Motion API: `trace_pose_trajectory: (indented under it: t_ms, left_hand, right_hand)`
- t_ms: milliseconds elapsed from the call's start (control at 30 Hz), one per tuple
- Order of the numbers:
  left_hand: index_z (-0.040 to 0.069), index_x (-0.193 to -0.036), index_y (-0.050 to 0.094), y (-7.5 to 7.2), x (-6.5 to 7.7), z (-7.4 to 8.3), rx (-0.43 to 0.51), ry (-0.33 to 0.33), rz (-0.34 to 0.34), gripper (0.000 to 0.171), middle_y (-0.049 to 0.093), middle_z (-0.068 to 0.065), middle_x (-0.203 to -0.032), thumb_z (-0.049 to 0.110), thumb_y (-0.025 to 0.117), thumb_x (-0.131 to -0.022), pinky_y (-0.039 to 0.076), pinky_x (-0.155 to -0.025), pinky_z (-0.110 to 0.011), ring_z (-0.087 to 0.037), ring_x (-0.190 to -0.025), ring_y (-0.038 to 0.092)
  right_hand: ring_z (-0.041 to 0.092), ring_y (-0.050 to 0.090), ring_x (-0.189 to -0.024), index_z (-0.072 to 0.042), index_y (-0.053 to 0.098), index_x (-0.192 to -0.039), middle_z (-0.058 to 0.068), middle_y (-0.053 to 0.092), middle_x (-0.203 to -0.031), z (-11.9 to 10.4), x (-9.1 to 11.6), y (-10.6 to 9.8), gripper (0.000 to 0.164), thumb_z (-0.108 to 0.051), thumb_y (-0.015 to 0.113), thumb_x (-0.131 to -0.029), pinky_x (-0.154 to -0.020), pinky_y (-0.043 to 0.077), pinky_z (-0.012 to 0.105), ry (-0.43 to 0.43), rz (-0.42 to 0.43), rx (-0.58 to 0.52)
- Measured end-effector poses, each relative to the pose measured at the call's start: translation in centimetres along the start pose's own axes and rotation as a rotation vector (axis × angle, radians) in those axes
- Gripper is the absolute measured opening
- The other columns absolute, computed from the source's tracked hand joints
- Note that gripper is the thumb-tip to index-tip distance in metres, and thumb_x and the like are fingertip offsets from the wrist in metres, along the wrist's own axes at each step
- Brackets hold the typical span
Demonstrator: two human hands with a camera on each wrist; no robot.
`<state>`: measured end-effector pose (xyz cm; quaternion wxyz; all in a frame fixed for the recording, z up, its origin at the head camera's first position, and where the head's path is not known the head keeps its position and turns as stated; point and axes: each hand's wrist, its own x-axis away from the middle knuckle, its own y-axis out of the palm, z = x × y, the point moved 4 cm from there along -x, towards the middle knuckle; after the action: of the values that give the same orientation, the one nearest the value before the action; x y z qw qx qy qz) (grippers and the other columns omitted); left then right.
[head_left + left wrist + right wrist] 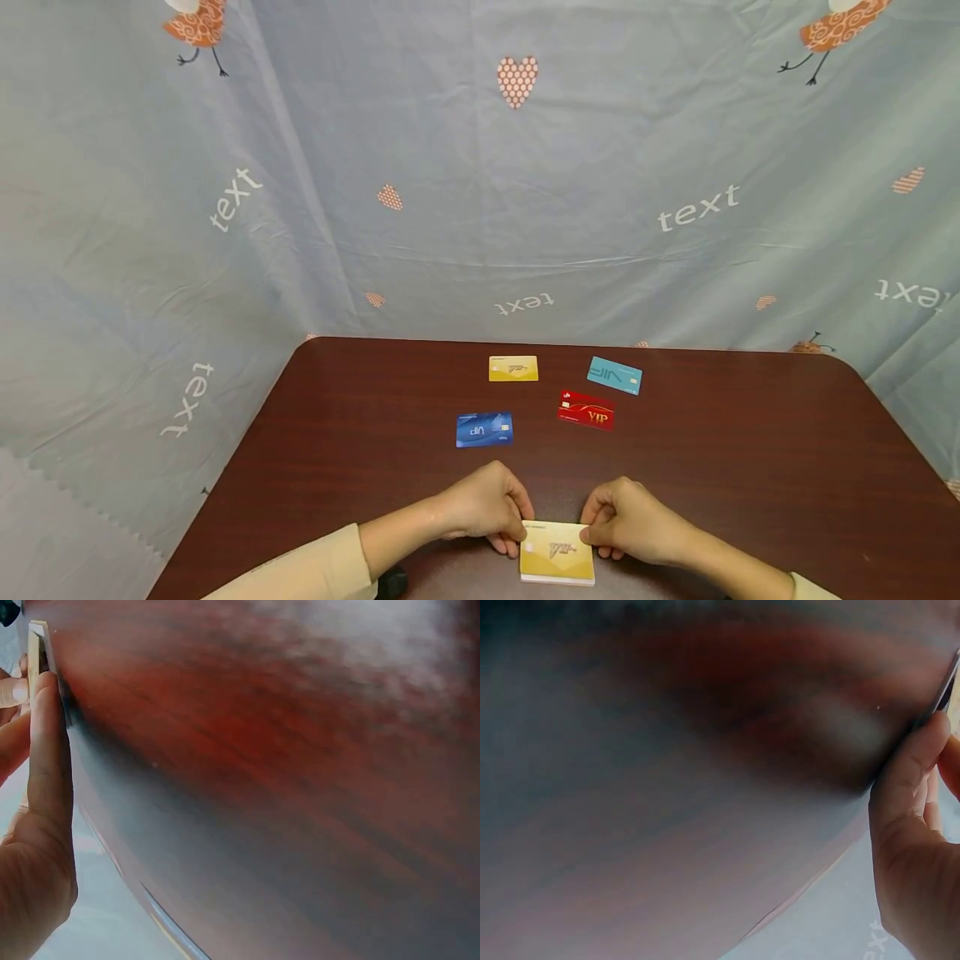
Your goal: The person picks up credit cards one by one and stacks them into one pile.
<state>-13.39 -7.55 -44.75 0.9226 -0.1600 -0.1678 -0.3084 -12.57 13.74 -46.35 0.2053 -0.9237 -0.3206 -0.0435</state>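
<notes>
A gold card with a lighter layer showing under its front edge, apparently a small stack, is at the near side of the table. My left hand pinches its left edge between thumb and fingers. On the opposite edge, my right hand holds it the same way. The left wrist view catches the stack's pale edge beyond the thumb; at the right border of the right wrist view only a sliver of it shows. How many cards are in it cannot be told.
Farther back on the dark red wooden table lie separate cards: a blue one, a red one, a gold one and a turquoise one. A patterned grey-blue cloth hangs behind. A small black object is by the left sleeve.
</notes>
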Motion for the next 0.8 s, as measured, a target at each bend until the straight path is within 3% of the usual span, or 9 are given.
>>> trace_pose_trajectory:
  t_ms: [433,800]
  left_hand:
    - [-0.001,-0.074,0.072,0.32,-0.07,-0.27,-0.081,0.019,0.031,0.018,0.067,-0.010,-0.057,-0.019,0.073,-0.074,0.046,-0.038,-0.016,-0.008,-0.040,0.055]
    - [-0.001,-0.072,0.073,0.34,-0.11,-0.24,-0.105,0.017,0.034,0.019,0.067,-0.012,-0.057,-0.019,0.074,-0.076,0.045,-0.038,-0.016,-0.008,-0.040,0.055]
  right_hand:
    - [0.008,0.058,-0.051,-0.007,0.070,-0.080,0.000,0.066,-0.065,-0.20,-0.12,0.28,0.014,-0.003,0.079,-0.090,-0.044,0.049,0.018,-0.004,0.024,0.086]
    - [0.010,0.058,-0.051,-0.008,0.073,-0.077,0.001,0.065,-0.061,-0.20,-0.14,0.33,0.015,-0.003,0.081,-0.088,-0.043,0.048,0.020,0.026,0.038,0.113]
